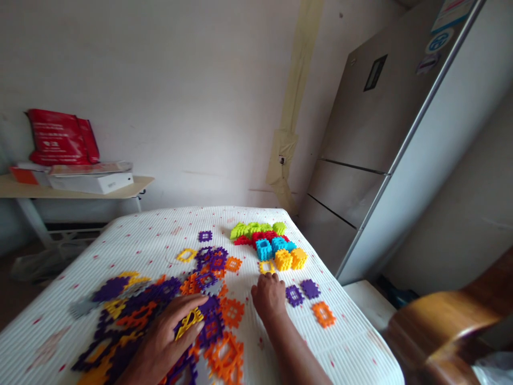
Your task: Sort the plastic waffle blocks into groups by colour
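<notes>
Domestic interior, most likely a lived-in room of a home. Evidence: tall silver multi-door refrigerator (377, 144) with stickers near the top, standing against a plain whitewashed wall (180, 96) patched with beige tape. Table under a white ribbed cloth with small red marks (352, 342), strewn with colourful plastic interlocking toy tiles (208, 289). Light wooden side shelf (76, 190) carrying a red bag (62, 136) and flat boxes. Curved brown wooden chair back (449, 321) at right.

Two bare forearms, left hand (162, 342), right hand (268, 297) (no sleeves, rings)
</notes>
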Demonstrator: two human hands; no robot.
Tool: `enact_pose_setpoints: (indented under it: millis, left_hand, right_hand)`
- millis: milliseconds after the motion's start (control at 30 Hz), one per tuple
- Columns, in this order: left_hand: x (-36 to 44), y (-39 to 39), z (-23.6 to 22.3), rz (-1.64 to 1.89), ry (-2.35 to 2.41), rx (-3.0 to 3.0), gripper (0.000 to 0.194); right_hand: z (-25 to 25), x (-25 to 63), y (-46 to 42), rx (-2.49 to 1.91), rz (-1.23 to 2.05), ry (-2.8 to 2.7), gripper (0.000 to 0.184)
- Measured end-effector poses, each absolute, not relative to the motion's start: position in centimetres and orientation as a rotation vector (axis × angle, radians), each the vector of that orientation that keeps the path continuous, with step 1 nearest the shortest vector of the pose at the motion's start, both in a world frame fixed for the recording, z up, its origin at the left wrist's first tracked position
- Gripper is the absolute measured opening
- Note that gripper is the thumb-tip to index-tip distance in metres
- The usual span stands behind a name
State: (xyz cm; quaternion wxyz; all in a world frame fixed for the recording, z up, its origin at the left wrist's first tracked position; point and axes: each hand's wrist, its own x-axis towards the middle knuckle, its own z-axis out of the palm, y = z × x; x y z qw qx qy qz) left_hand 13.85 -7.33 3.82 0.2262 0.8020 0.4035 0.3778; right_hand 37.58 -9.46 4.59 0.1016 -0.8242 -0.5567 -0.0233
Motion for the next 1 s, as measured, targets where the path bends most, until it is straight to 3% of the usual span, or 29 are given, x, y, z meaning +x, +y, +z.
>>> enact_pose_setpoints:
  millis: [700, 1000]
  left_hand:
    - [13.8, -7.3, 3.5, 1.052, 1.096, 2.206, 0.032]
    - [13.9, -8.7, 6.8, 1.089, 1.152, 2.005, 0.028]
  right_hand:
    - [4.1, 39.0, -9.2, -2.530, -0.160, -1.523, 0.025]
    - [4.6, 38.1, -9.3, -2.299, -0.147, -1.768, 0.019]
